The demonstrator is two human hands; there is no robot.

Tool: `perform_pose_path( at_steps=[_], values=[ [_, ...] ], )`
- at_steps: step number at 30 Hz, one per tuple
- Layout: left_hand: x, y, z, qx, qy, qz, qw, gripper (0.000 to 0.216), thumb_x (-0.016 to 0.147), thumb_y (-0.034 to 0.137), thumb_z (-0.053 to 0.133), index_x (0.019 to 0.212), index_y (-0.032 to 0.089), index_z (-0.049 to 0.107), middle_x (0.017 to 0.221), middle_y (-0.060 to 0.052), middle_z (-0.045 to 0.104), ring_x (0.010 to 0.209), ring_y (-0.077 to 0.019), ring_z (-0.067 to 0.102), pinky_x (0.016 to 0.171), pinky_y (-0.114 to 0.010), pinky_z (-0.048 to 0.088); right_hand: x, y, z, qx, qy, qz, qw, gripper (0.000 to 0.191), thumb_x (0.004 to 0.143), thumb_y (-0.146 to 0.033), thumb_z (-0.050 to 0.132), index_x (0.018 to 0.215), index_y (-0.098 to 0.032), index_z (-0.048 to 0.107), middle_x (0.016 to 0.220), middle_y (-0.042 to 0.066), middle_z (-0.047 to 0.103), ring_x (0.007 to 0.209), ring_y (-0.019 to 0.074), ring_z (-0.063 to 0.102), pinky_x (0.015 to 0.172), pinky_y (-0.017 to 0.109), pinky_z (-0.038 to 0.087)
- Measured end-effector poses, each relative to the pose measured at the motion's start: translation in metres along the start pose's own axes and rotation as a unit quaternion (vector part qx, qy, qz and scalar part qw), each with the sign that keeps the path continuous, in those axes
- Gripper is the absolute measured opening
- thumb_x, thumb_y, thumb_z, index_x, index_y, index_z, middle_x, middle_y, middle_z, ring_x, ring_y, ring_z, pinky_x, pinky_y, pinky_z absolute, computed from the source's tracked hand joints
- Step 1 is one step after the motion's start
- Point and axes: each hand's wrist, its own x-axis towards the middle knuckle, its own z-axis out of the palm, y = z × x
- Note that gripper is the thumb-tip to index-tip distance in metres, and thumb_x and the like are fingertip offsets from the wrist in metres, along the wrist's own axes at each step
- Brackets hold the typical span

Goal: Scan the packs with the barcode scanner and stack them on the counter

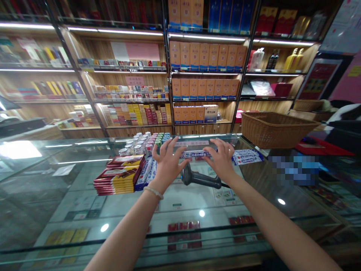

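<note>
A blue-and-white wrapped candy stick (195, 154) lies level between my two hands. My left hand (166, 160) has its thumb and index finger at the stick's left end, its other fingers raised. At the right end, the thumb and index finger of my right hand (222, 160) close about it in the same way. Just below is a black handheld barcode scanner (201, 179), lying on the glass counter (180, 205). Left of my left hand are more blue-and-white candy sticks (146, 171) and stacked red-and-yellow chocolate packs (120, 177). Further sticks (248, 156) lie beyond my right hand.
Several small clear jars and cans (141, 142) stand behind the chocolate packs. A wicker basket (273, 130) sits at the back right. Shelves with orange boxes (204, 56) and small packs rise behind the counter. Goods show beneath the glass.
</note>
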Motion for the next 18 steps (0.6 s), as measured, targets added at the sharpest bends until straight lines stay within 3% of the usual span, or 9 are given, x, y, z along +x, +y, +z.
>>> perform_pose_path(
  at_steps=[9, 18],
  values=[
    [0.0, -0.005, 0.005, 0.034, 0.053, 0.034, 0.997, 0.021, 0.087, 0.037, 0.075, 0.107, 0.031, 0.072, 0.158, -0.008, 0.052, 0.144, -0.0355, 0.043, 0.122, -0.065, 0.006, 0.001, 0.005, 0.002, -0.04, 0.029, -0.028, 0.998, 0.02, 0.096, -0.041, 0.066, 0.111, -0.029, 0.073, 0.143, 0.01, 0.058, 0.14, 0.0297, 0.04, 0.117, 0.05, 0.019],
    [0.002, -0.008, 0.001, 0.031, 0.102, 0.054, 0.993, 0.018, 0.091, 0.04, 0.07, 0.107, 0.03, 0.073, 0.155, -0.008, 0.055, 0.141, -0.0325, 0.046, 0.123, -0.06, 0.004, 0.024, 0.026, -0.02, -0.085, 0.022, -0.12, 0.989, 0.028, 0.094, -0.05, 0.067, 0.109, -0.026, 0.072, 0.147, 0.011, 0.056, 0.146, 0.0288, 0.035, 0.123, 0.049, 0.008]
  ],
)
